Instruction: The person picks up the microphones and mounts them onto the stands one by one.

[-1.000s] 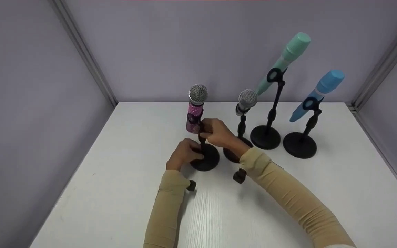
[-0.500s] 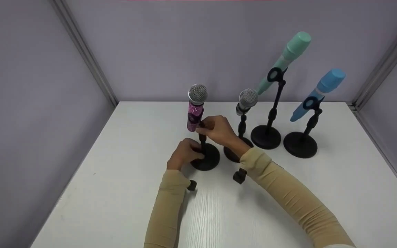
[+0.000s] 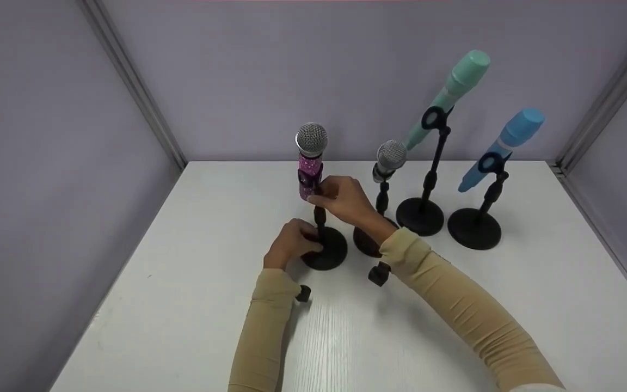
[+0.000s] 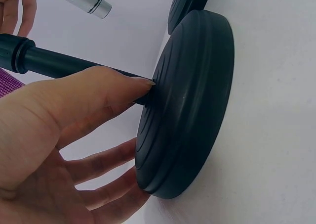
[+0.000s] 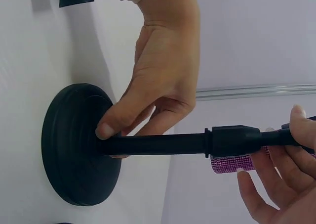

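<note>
A microphone with a silver mesh head and pink glittery body (image 3: 310, 164) sits in the clip of a black desk stand. My left hand (image 3: 290, 243) holds the foot of the stand's pole (image 5: 158, 144), its thumb against the round black base (image 4: 197, 100). That base stands on the white table. Higher up, my right hand (image 3: 348, 201) pinches the upper part of the pole, just below the clip. In the right wrist view, the pole's thick collar (image 5: 236, 140) shows between the two hands. The pink body is partly hidden behind the right hand there.
Right of my hands stand a silver-headed microphone (image 3: 391, 156), a mint-green microphone (image 3: 468, 73) and a blue microphone (image 3: 521, 129), each on its own black stand. The silver one's base is partly behind my right wrist. Grey panels enclose the white table (image 3: 194, 305).
My right hand has moved up a little, and the pink microphone has risen with it. More of the pole shows below that hand. My left hand stays at the base.
</note>
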The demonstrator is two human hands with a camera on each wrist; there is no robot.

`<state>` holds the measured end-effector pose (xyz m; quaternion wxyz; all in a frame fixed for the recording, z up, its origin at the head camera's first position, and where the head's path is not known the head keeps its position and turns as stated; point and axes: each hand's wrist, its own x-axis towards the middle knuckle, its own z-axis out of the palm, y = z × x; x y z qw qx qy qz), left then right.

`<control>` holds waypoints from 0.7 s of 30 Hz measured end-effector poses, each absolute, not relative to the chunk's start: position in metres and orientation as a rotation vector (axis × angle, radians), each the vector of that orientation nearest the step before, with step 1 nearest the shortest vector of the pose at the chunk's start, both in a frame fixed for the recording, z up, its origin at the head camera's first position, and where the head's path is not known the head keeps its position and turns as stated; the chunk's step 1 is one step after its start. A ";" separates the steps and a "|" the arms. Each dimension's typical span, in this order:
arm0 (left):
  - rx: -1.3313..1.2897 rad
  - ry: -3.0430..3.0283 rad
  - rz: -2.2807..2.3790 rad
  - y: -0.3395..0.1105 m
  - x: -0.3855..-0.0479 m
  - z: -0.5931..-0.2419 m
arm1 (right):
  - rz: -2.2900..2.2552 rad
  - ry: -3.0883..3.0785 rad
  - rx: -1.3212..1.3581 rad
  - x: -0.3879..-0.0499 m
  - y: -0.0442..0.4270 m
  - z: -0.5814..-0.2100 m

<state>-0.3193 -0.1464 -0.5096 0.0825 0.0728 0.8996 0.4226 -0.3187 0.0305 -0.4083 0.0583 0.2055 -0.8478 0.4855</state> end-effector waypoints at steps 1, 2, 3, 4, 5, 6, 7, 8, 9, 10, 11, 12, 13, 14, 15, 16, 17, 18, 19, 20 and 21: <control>0.213 2.688 1.258 -0.147 -0.319 -0.510 | 1.465 -2.576 0.625 -0.319 0.031 -0.407; 0.212 2.685 1.259 -0.147 -0.319 -0.510 | 1.460 -2.583 0.627 -0.319 0.031 -0.405; 0.212 2.683 1.260 -0.147 -0.319 -0.510 | 1.457 -2.594 0.627 -0.319 0.031 -0.403; 0.212 2.683 1.260 -0.147 -0.319 -0.510 | 1.452 -2.607 0.623 -0.319 0.031 -0.402; 0.213 2.682 1.260 -0.147 -0.319 -0.510 | 1.451 -2.620 0.621 -0.319 0.031 -0.400; 0.213 2.682 1.260 -0.147 -0.319 -0.510 | 1.453 -2.635 0.621 -0.319 0.032 -0.398; 0.216 2.678 1.267 -0.147 -0.319 -0.509 | 1.458 -2.652 0.622 -0.319 0.032 -0.396; 0.220 2.674 1.274 -0.146 -0.319 -0.509 | 1.466 -2.672 0.621 -0.319 0.032 -0.394; 0.225 2.673 1.278 -0.146 -0.319 -0.509 | 1.472 -2.692 0.622 -0.319 0.032 -0.391; 0.232 2.673 1.283 -0.146 -0.319 -0.509 | 1.478 -2.710 0.629 -0.319 0.033 -0.389; 0.237 2.673 1.287 -0.146 -0.319 -0.509 | 1.488 -2.723 0.644 -0.319 0.033 -0.386; 0.235 2.673 1.288 -0.146 -0.319 -0.509 | 1.502 -2.733 0.659 -0.319 0.033 -0.384; 0.236 2.673 1.291 -0.146 -0.319 -0.509 | 1.511 -2.741 0.677 -0.318 0.034 -0.382; 0.233 2.679 1.287 -0.146 -0.319 -0.509 | 1.522 -2.744 0.697 -0.318 0.034 -0.379; 0.225 2.685 1.281 -0.146 -0.319 -0.509 | 1.536 -2.741 0.718 -0.318 0.034 -0.377; 0.219 2.688 1.279 -0.146 -0.319 -0.509 | 1.549 -2.737 0.732 -0.318 0.034 -0.375; 0.211 2.690 1.275 -0.146 -0.319 -0.509 | 1.565 -2.729 0.742 -0.318 0.034 -0.372; 0.206 2.691 1.273 -0.147 -0.319 -0.509 | 1.579 -2.724 0.741 -0.318 0.034 -0.370; 0.207 2.692 1.272 -0.147 -0.319 -0.509 | 1.585 -2.719 0.740 -0.318 0.034 -0.367; 0.202 2.694 1.268 -0.147 -0.319 -0.510 | 1.594 -2.715 0.733 -0.318 0.033 -0.365; 0.198 2.692 1.265 -0.147 -0.319 -0.510 | 1.607 -2.712 0.724 -0.318 0.033 -0.362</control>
